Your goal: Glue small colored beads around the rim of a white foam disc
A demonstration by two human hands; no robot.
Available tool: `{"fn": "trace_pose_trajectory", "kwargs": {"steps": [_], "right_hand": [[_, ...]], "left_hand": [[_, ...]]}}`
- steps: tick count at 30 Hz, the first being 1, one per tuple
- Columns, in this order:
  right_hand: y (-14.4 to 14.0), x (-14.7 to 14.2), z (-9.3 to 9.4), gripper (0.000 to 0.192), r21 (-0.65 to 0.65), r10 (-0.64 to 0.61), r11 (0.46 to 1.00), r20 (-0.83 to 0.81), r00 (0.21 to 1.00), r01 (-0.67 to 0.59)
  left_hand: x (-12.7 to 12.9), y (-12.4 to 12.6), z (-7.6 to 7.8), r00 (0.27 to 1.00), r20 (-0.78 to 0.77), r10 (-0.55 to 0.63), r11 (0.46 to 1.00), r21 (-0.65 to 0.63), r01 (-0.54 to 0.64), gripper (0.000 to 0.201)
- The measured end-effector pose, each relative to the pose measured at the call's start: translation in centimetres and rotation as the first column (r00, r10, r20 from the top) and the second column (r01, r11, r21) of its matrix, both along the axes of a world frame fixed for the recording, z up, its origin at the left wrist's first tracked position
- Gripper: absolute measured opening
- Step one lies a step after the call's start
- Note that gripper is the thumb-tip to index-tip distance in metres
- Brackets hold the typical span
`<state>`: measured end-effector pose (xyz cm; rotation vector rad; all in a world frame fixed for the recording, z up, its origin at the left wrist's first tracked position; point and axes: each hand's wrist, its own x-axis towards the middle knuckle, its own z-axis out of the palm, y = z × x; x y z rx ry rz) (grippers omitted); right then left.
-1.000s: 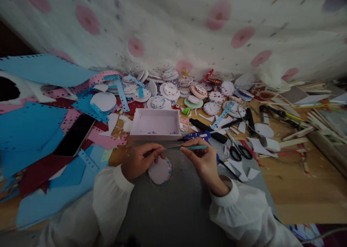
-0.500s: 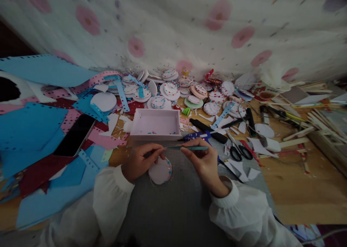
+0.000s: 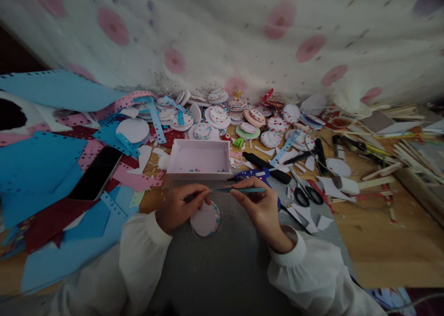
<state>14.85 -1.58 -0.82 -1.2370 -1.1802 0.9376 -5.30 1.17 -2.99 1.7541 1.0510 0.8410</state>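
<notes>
A: Disc [image 3: 205, 219] lies on the grey mat [image 3: 222, 260] at the counter's near edge; your left hand [image 3: 178, 206] pinches its rim.

B: Right hand [image 3: 261, 205] pinches the teal tool [image 3: 239, 190]. Keep its tip low, steady; tray [image 3: 199, 159] just beyond.

A wooden tabletop [image 3: 381, 242] carries a grey mat [image 3: 222, 260] near, blue sheets [image 3: 38, 163] and a phone [image 3: 95, 173] left, a pink box [image 3: 199, 158] centre, scissors [image 3: 305, 193] right, discs [image 3: 218, 114] far.
</notes>
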Motion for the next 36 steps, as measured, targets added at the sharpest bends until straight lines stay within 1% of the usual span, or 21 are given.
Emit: {"fn": "trace_pose_trajectory", "kwargs": {"steps": [4,6,8,11,13,15,16,18,20,23,24,25,26,27,28,29,30,31,32,34,36], "right_hand": [[-0.1,0.1,-0.1,0.005,0.063,-0.031,0.998,0.023,0.999,0.029],[-0.2,0.1,-0.2,0.007,0.153,-0.037,0.988,0.029,0.999,0.033],[-0.4,0.0,-0.5,0.011,0.282,-0.018,0.959,0.06,0.998,0.0],[-0.7,-0.2,-0.9,0.018,0.491,0.045,0.856,0.244,0.969,-0.163],[-0.9,-0.4,-1.4,0.021,0.56,0.055,0.764,0.436,0.898,-0.319],[-1.0,-0.6,-1.9,0.022,0.555,0.039,0.704,0.593,0.804,-0.444],[-1.0,-0.6,-2.1,0.022,0.538,0.035,0.692,0.641,0.767,-0.482],[-0.8,-0.6,-2.2,0.024,0.502,0.063,0.69,0.677,0.734,-0.522],[-0.5,-0.4,-2.0,0.026,0.461,0.129,0.69,0.681,0.721,-0.559],[0.1,0.7,-0.8,0.033,0.385,0.211,0.682,0.71,0.672,-0.621],[0.2,1.1,-0.3,0.034,0.371,0.209,0.698,0.713,0.67,-0.613],[0.4,1.6,0.1,0.031,0.36,0.177,0.737,0.715,0.677,-0.572],[0.6,2.2,0.5,0.025,0.339,0.114,0.801,0.723,0.682,-0.493],[0.8,2.7,0.8,0.017,0.296,0.028,0.881,0.747,0.665,-0.37],[1.0,3.2,1.1,0.01,0.23,-0.057,0.951,0.789,0.612,-0.207],[1.2,3.7,1.1,0.008,0.15,-0.114,0.988,0.839,0.533,-0.024],[1.3,4.1,1.1,0.014,0.068,-0.125,0.987,0.888,0.442,0.143],[1.5,4.5,0.9,0.019,-0.004,-0.096,0.964,0.927,0.361,0.267],[1.6,4.8,0.7,0.025,-0.061,-0.046,0.937,0.954,0.296,0.344],[1.6,5.2,0.0,0.039,-0.151,0.079,0.914,0.977,0.2,0.376],[1.6,5.2,-0.7,0.047,-0.228,0.189,0.911,0.972,0.144,0.343]], "left_hand": [[0.1,0.0,0.2,1.0,-0.003,0.007,1.0,-0.014,-0.007,0.02],[0.1,0.0,0.3,1.0,0.003,0.015,1.0,-0.028,-0.015,0.02],[0.0,0.1,0.4,1.0,0.015,0.001,0.999,-0.052,0.0,0.023],[-0.2,0.2,0.6,0.995,0.032,-0.089,0.993,-0.071,0.091,0.029],[-0.2,0.3,0.6,0.991,0.019,-0.135,0.988,-0.072,0.136,0.034],[-0.2,0.3,0.4,0.994,0.001,-0.106,0.989,-0.099,0.106,0.039],[-0.1,0.3,0.4,0.997,-0.003,-0.073,0.989,-0.127,0.073,0.04],[0.2,0.1,0.3,1.0,0.005,-0.007,0.981,-0.194,0.008,0.04],[0.4,-0.1,0.2,1.0,0.024,0.006,0.966,-0.257,0.001,0.041],[0.6,-0.2,0.1,0.996,0.081,0.022,0.941,-0.339,0.007,0.04],[0.6,-0.1,0.0,0.992,0.11,0.053,0.93,-0.368,-0.009,0.038],[0.6,0.0,-0.1,0.985,0.14,0.097,0.918,-0.396,-0.034,0.037],[0.5,0.1,-0.2,0.977,0.165,0.138,0.905,-0.422,-0.057,0.036],[0.4,0.2,-0.4,0.969,0.184,0.166,0.894,-0.443,-0.069,0.035],[0.3,0.3,-0.5,0.964,0.197,0.178,0.888,-0.455,-0.071,0.033],[0.2,0.3,-0.6,0.965,0.197,0.175,0.885,-0.46,-0.067,0.032],[0.1,0.4,-0.7,0.969,0.187,0.161,0.885,-0.462,-0.057,0.032],[0.1,0.4,-0.8,0.975,0.173,0.14,0.883,-0.466,-0.044,0.032],[0.0,0.4,-0.8,0.98,0.157,0.118,0.88,-0.475,-0.03,0.032],[-0.1,0.4,-0.8,0.988,0.137,0.068,0.867,-0.498,0.009,0.031],[-0.2,0.4,-0.8,0.989,0.146,0.005,0.854,-0.515,0.072,0.03]]}}
